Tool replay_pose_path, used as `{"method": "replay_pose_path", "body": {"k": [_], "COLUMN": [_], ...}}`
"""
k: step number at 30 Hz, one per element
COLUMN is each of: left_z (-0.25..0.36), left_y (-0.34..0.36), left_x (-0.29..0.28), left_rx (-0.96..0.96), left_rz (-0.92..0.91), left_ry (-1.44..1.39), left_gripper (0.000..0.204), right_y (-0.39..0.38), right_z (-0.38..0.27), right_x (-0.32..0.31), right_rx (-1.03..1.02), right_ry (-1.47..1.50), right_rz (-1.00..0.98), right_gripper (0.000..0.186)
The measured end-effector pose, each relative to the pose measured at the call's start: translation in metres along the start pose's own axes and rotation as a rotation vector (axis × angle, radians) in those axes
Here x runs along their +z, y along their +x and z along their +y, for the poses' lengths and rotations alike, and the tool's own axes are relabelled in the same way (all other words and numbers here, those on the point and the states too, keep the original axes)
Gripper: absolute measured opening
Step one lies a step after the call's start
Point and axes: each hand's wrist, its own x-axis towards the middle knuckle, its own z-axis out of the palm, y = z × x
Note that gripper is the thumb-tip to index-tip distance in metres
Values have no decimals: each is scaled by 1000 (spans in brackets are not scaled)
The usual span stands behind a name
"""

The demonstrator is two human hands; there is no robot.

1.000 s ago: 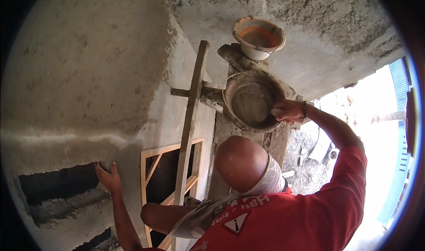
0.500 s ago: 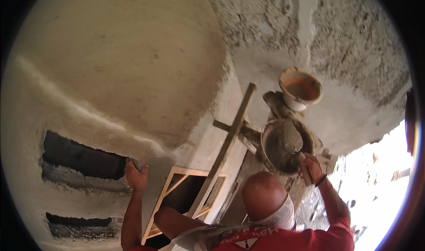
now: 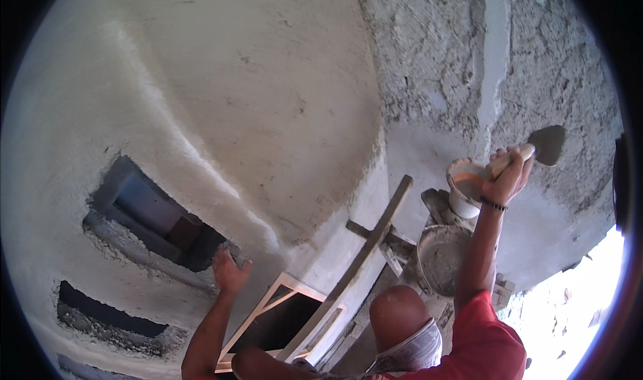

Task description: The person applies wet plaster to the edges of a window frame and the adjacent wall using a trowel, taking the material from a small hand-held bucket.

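Observation:
My right hand is raised at the right, fingers wrapped round the handle of a trowel. Its grey, mortar-coloured blade points up and right, in front of the rough wall; whether it touches the wall I cannot tell. Below that forearm, partly covered by it, is a round basin with wet grey mortar. On the left, my left hand lies at the corner of a dark rectangular opening in the smooth plastered wall, thumb apart from the fingers.
A whitish bucket, orange inside, stands behind the basin. Crossed wooden bars slant past a wooden frame. My bent knees are below. Another narrow opening lies low left. Bright daylight shows at lower right.
My right hand has lifted the trowel from over the mortar basin, up and right to the rough wall. The whole view has shifted and tilted. My left hand stays by the opening's corner.

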Motion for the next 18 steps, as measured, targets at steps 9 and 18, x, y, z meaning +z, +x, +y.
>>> {"method": "replay_pose_path", "body": {"k": [9,18], "left_z": [20,2], "left_y": [3,-2], "left_x": [-4,0], "left_rx": [-50,-2], "left_rz": [-20,42], "left_ry": [-44,-44], "left_gripper": [78,77], "right_y": [21,-15], "right_z": [152,96], "right_x": [139,-81], "right_rx": [-567,-374], "right_ry": [-1036,-1045], "right_rz": [-325,-1458], "right_gripper": [48,61]}}
